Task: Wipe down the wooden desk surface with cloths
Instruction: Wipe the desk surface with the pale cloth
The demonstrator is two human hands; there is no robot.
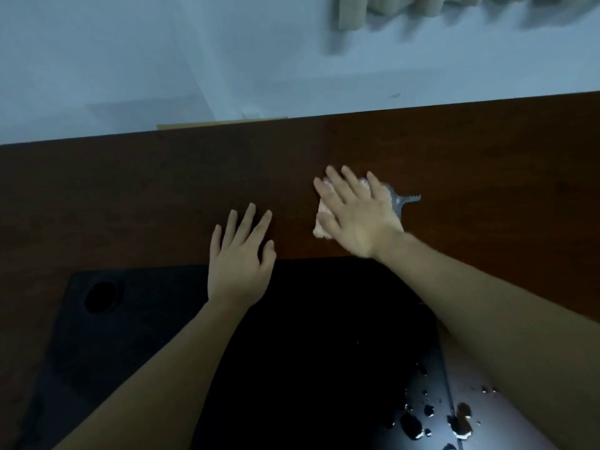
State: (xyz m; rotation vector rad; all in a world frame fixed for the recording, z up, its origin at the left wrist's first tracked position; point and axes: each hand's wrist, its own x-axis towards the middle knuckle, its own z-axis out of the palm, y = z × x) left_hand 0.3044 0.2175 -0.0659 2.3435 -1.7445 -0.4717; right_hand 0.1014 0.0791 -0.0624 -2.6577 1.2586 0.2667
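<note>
Cloth (324, 219) pinned flat under spread right hand (357, 212) for wiping desk (162, 190); left hand (238, 254) open, empty, probably bracing.

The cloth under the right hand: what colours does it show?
Pale peach cloth, with a grey dotted edge; head view shows it, under the right hand.

Two bare hands and forearms, seen from a head-worn camera.

The left hand (238, 264) and right hand (355, 216) carry no rings, watch, bracelets or gloves. Both forearms are uncovered, with no sleeve edge in view. Fingernails look short and unpainted.
</note>
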